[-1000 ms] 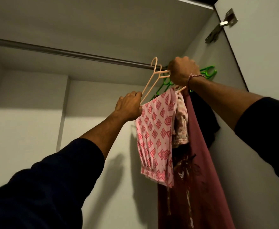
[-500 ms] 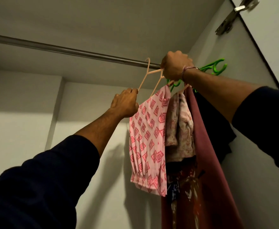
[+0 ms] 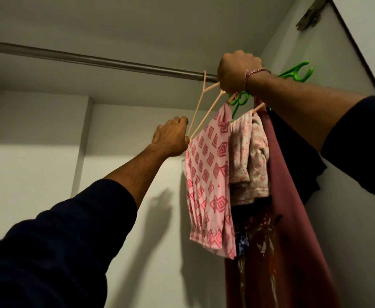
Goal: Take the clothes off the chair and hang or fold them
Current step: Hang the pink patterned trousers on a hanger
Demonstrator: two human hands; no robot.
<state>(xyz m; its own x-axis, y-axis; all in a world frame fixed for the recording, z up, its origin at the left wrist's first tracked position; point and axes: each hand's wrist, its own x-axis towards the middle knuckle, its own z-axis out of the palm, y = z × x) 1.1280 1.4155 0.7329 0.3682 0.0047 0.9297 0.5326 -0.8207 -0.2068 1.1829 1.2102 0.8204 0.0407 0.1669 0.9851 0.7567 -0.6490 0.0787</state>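
Peach hanger [image 3: 201, 112] hook now over rod [image 3: 97, 62]

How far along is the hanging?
Done: maroon garment and floral piece already hang from the rail. In hand: the left hand and right hand grip the peach hanger carrying the pink patterned cloth, hook at the rail. Left: releasing; chair out of view.

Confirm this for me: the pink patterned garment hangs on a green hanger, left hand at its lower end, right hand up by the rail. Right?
Not quite. In the head view the pink patterned garment hangs on a peach hanger, not a green one. The left hand does grip its lower end, and the right hand is up by the rail.
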